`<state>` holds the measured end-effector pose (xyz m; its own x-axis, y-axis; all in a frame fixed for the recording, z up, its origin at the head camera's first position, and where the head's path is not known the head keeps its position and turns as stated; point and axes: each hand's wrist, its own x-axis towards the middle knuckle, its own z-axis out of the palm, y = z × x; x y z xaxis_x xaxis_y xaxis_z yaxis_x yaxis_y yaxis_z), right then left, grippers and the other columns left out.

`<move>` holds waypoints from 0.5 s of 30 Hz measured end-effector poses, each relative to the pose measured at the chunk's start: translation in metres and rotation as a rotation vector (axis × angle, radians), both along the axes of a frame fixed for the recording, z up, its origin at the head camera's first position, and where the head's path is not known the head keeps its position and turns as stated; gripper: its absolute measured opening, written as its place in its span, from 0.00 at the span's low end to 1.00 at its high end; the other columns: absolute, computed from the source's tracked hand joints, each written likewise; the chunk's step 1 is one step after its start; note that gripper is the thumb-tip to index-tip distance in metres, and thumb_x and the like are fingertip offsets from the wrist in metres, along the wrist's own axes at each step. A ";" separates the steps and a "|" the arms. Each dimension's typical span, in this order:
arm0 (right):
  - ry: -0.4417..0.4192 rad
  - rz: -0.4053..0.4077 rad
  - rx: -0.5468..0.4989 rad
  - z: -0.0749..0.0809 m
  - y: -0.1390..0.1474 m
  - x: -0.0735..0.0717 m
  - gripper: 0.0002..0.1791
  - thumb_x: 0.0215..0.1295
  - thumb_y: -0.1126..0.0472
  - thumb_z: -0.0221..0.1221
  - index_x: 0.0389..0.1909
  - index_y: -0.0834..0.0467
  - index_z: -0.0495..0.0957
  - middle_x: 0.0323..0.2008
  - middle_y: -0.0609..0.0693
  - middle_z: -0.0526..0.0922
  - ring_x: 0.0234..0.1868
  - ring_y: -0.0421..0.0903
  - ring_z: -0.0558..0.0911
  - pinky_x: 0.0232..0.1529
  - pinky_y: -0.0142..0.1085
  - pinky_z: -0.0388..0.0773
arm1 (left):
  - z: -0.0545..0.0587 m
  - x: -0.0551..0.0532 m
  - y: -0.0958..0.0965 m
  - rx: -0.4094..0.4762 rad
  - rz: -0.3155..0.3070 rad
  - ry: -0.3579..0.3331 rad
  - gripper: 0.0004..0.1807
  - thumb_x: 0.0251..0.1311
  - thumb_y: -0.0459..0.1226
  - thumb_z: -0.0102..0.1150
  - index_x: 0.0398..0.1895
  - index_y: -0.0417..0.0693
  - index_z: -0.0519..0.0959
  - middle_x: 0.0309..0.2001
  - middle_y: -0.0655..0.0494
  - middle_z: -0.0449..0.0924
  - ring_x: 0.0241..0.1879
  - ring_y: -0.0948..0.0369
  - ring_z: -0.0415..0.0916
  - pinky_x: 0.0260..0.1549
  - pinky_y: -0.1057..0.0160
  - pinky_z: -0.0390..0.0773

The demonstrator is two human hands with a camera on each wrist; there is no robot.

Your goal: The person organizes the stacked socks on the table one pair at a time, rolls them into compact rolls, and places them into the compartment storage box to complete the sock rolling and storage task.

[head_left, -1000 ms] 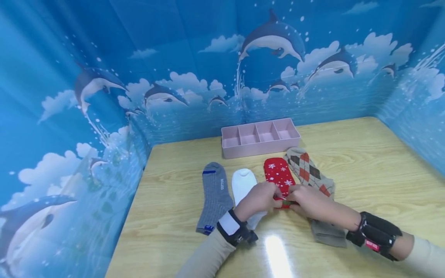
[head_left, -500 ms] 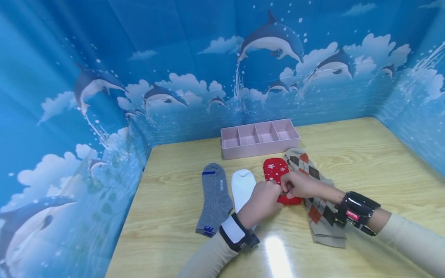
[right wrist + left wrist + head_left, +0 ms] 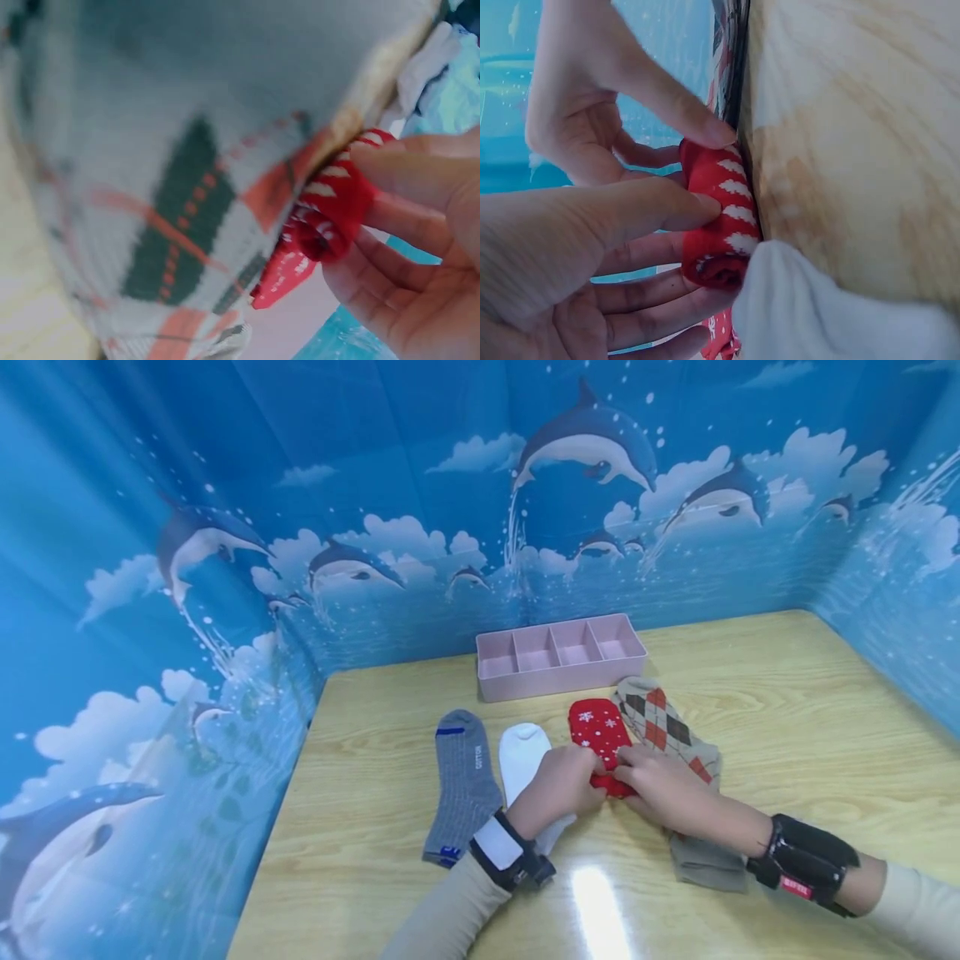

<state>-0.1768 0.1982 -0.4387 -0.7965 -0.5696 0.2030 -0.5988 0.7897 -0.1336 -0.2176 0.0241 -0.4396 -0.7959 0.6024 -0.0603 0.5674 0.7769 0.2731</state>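
Observation:
A red sock [image 3: 596, 727] with white snowflakes lies flat at its far end, its near end wound into a roll. My left hand [image 3: 566, 781] pinches the left end of that roll, thumb on top and fingers underneath, as the left wrist view shows. At the other end, my right hand [image 3: 667, 785] grips the roll [image 3: 334, 202] the same way. The coil's spiral end shows in both wrist views. Just left of it is a white sock [image 3: 521, 756], partly covered by my left hand. An argyle sock [image 3: 675, 735] runs beneath my right hand and forearm.
A grey sock [image 3: 465, 777] lies leftmost in the row. Behind the socks stands a pink box [image 3: 562, 681] with several compartments, close to the blue dolphin backdrop [image 3: 420, 610]. Light glares off the wooden table [image 3: 375, 827] near the front.
My right hand moved left over the red sock, then returned to the roll's right end. The roll's near edge now sits slightly farther up the sock. My left hand stayed close to its place.

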 end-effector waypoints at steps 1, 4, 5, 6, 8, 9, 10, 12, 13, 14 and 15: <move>0.009 0.002 -0.001 -0.001 0.000 0.000 0.14 0.49 0.62 0.77 0.36 0.60 0.86 0.34 0.47 0.76 0.33 0.40 0.73 0.34 0.36 0.78 | 0.000 -0.001 0.000 0.000 -0.003 -0.004 0.17 0.59 0.42 0.69 0.14 0.55 0.76 0.13 0.66 0.66 0.19 0.67 0.65 0.20 0.70 0.62; 0.010 -0.007 -0.005 -0.004 0.000 -0.001 0.14 0.49 0.64 0.77 0.36 0.60 0.86 0.34 0.48 0.77 0.33 0.41 0.74 0.34 0.36 0.78 | 0.000 -0.002 -0.001 -0.011 -0.009 -0.004 0.17 0.59 0.43 0.69 0.14 0.57 0.77 0.16 0.67 0.70 0.22 0.68 0.68 0.21 0.70 0.64; -0.001 -0.014 -0.009 -0.005 0.000 -0.002 0.13 0.49 0.64 0.77 0.36 0.60 0.86 0.34 0.49 0.78 0.33 0.41 0.75 0.34 0.36 0.78 | 0.000 -0.002 0.000 -0.020 -0.011 -0.001 0.16 0.60 0.43 0.69 0.15 0.57 0.77 0.18 0.67 0.71 0.23 0.68 0.68 0.21 0.70 0.64; -0.020 -0.022 -0.012 -0.005 0.000 -0.003 0.13 0.49 0.64 0.77 0.36 0.61 0.86 0.33 0.49 0.79 0.33 0.41 0.76 0.33 0.36 0.79 | 0.001 -0.001 0.000 -0.031 -0.008 0.000 0.16 0.60 0.43 0.69 0.16 0.57 0.78 0.20 0.67 0.73 0.23 0.68 0.69 0.21 0.69 0.65; -0.064 -0.039 -0.013 -0.004 -0.001 -0.006 0.13 0.49 0.65 0.77 0.36 0.61 0.86 0.33 0.50 0.81 0.33 0.42 0.78 0.34 0.36 0.80 | 0.002 0.000 0.001 -0.061 -0.010 0.018 0.14 0.61 0.45 0.69 0.19 0.56 0.80 0.23 0.65 0.75 0.24 0.68 0.70 0.22 0.69 0.66; -0.088 -0.046 -0.011 -0.003 -0.002 -0.008 0.13 0.48 0.65 0.77 0.36 0.61 0.86 0.32 0.50 0.81 0.33 0.42 0.78 0.34 0.36 0.80 | 0.002 0.001 0.002 -0.076 -0.013 0.032 0.12 0.61 0.45 0.69 0.22 0.55 0.81 0.25 0.64 0.76 0.24 0.67 0.70 0.22 0.69 0.66; -0.114 -0.054 -0.009 -0.002 -0.002 -0.010 0.13 0.48 0.65 0.77 0.36 0.61 0.87 0.32 0.50 0.82 0.33 0.41 0.78 0.34 0.36 0.80 | 0.002 0.002 0.003 -0.091 -0.018 0.046 0.10 0.60 0.45 0.70 0.24 0.54 0.83 0.27 0.63 0.77 0.25 0.67 0.70 0.23 0.69 0.67; -0.159 -0.061 -0.006 0.000 -0.003 -0.014 0.13 0.48 0.64 0.77 0.36 0.61 0.87 0.30 0.49 0.83 0.32 0.40 0.79 0.34 0.35 0.80 | 0.002 0.004 0.004 -0.117 -0.027 0.079 0.09 0.58 0.46 0.72 0.30 0.52 0.85 0.31 0.61 0.79 0.27 0.66 0.72 0.25 0.69 0.69; -0.180 -0.064 -0.005 0.002 -0.004 -0.016 0.13 0.48 0.64 0.77 0.35 0.60 0.88 0.29 0.48 0.83 0.32 0.40 0.78 0.34 0.35 0.80 | 0.001 0.005 0.004 -0.126 -0.031 0.095 0.09 0.57 0.46 0.73 0.33 0.52 0.86 0.33 0.60 0.80 0.28 0.66 0.73 0.26 0.69 0.70; -0.203 -0.066 -0.005 0.003 -0.004 -0.019 0.13 0.47 0.64 0.77 0.35 0.60 0.88 0.28 0.47 0.83 0.31 0.39 0.77 0.33 0.34 0.79 | 0.001 0.005 0.004 -0.130 -0.033 0.106 0.10 0.56 0.46 0.74 0.36 0.52 0.86 0.34 0.60 0.80 0.29 0.66 0.73 0.27 0.69 0.70; -0.228 -0.066 -0.009 0.005 -0.004 -0.020 0.12 0.47 0.65 0.77 0.35 0.60 0.88 0.27 0.46 0.83 0.30 0.38 0.76 0.32 0.33 0.77 | 0.000 0.005 0.004 -0.132 -0.033 0.113 0.11 0.55 0.45 0.74 0.38 0.52 0.87 0.36 0.60 0.81 0.30 0.66 0.74 0.28 0.70 0.71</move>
